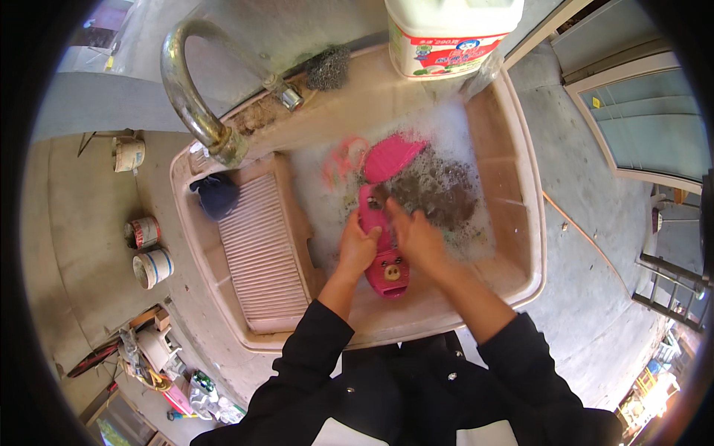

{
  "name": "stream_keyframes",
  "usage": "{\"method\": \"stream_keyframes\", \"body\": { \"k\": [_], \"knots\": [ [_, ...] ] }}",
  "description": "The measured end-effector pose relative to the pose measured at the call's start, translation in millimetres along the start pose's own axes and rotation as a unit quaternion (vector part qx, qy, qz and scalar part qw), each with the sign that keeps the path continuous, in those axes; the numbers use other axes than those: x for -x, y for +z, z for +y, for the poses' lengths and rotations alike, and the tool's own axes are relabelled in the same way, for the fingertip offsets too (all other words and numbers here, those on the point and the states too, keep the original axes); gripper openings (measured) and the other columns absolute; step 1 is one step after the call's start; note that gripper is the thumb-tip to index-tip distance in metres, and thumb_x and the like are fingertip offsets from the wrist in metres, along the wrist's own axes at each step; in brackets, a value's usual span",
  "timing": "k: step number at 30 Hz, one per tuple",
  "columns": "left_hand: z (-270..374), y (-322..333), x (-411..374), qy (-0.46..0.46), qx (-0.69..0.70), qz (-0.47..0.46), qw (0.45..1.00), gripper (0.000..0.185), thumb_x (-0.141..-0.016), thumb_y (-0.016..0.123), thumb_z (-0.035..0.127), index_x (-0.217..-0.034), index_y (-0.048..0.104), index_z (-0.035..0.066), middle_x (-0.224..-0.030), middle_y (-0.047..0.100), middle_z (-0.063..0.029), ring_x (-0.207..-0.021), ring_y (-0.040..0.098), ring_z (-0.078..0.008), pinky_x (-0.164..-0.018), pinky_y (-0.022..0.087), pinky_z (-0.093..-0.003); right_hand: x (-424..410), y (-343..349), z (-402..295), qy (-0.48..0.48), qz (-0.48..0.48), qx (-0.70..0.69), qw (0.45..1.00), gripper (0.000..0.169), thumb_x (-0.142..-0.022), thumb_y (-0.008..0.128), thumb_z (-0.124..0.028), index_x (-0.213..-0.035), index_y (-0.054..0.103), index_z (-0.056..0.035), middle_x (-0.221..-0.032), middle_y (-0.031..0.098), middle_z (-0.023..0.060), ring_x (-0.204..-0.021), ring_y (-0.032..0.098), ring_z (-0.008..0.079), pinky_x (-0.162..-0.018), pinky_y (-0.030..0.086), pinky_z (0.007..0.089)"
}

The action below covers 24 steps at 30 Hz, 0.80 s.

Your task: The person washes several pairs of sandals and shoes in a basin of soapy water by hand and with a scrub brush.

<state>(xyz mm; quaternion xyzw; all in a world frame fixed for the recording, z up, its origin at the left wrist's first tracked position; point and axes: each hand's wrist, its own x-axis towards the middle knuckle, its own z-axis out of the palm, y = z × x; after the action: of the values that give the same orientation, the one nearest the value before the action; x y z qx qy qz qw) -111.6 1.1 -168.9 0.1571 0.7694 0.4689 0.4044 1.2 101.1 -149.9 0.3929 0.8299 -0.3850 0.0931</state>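
Observation:
A pink slide slipper (376, 223) with a pig's face on its strap lies lengthwise over the soapy water in the sink. My left hand (358, 242) grips its side, the thumb across the footbed. Along the slipper's other edge is my right hand (418, 237), blurred, with a finger stretched towards the heel end. Whether that hand holds anything under the palm is hidden. Beyond the heel, a second pink piece of footwear (393, 157) lies partly sunk in the suds. Murky, foamy water (440, 192) surrounds both.
A ribbed washboard (262, 251) is built into the sink's left side, with a dark blue cloth (216, 196) at its corner. The curved metal faucet (192, 95) arches over that side. On the back ledge are a steel wool scourer (328, 68) and a large white jug (452, 44).

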Motion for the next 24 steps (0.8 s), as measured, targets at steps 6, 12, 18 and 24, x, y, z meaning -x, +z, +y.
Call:
{"method": "stream_keyframes", "body": {
  "k": [6,12,18,24],
  "knots": [
    [-0.1,-19.2,-14.2,-0.02,-0.04,0.042,0.998,0.048,-0.08,0.063,0.004,-0.124,0.045,-0.004,-0.108,0.061,-0.0201,-0.1,0.06,-0.0274,-0.088,0.045,-0.0344,21.0,4.0,-15.8,-0.013,-0.036,-0.02,0.999,0.045,-0.095,0.042,-0.03,-0.14,0.038,-0.0244,-0.095,0.055,0.0277,-0.075,0.06,0.0446,-0.067,0.05,0.0513],
    [11.1,-17.9,-13.6,-0.03,-0.002,0.059,0.998,0.047,-0.081,0.061,0.002,-0.125,0.044,-0.004,-0.106,0.062,-0.0169,-0.095,0.062,-0.024,-0.085,0.047,-0.0316,15.2,-3.6,-25.8,0.013,-0.019,-0.045,0.999,0.046,-0.094,0.042,-0.026,-0.139,0.038,-0.0252,-0.093,0.056,0.0311,-0.078,0.059,0.0458,-0.07,0.049,0.0522],
    [27.5,2.6,13.8,0.002,0.053,0.012,0.999,0.045,-0.083,0.061,0.003,-0.124,0.043,-0.003,-0.11,0.06,-0.0169,-0.099,0.06,-0.0226,-0.088,0.045,-0.0327,-37.8,46.0,92.2,0.065,0.025,0.092,0.993,0.046,-0.095,0.039,-0.023,-0.14,0.037,-0.0229,-0.104,0.055,0.0302,-0.081,0.061,0.0445,-0.072,0.051,0.0503],
    [-17.1,-21.4,-0.7,-0.026,-0.141,0.085,0.986,0.041,-0.083,0.059,0.003,-0.121,0.044,-0.001,-0.108,0.061,-0.02,-0.098,0.061,-0.0303,-0.087,0.046,-0.0366,-65.9,41.5,155.7,0.104,0.143,0.116,0.977,0.045,-0.094,0.047,-0.021,-0.136,0.041,-0.0064,-0.119,0.055,0.0233,-0.088,0.061,0.0375,-0.076,0.05,0.0458]
  ]
}}
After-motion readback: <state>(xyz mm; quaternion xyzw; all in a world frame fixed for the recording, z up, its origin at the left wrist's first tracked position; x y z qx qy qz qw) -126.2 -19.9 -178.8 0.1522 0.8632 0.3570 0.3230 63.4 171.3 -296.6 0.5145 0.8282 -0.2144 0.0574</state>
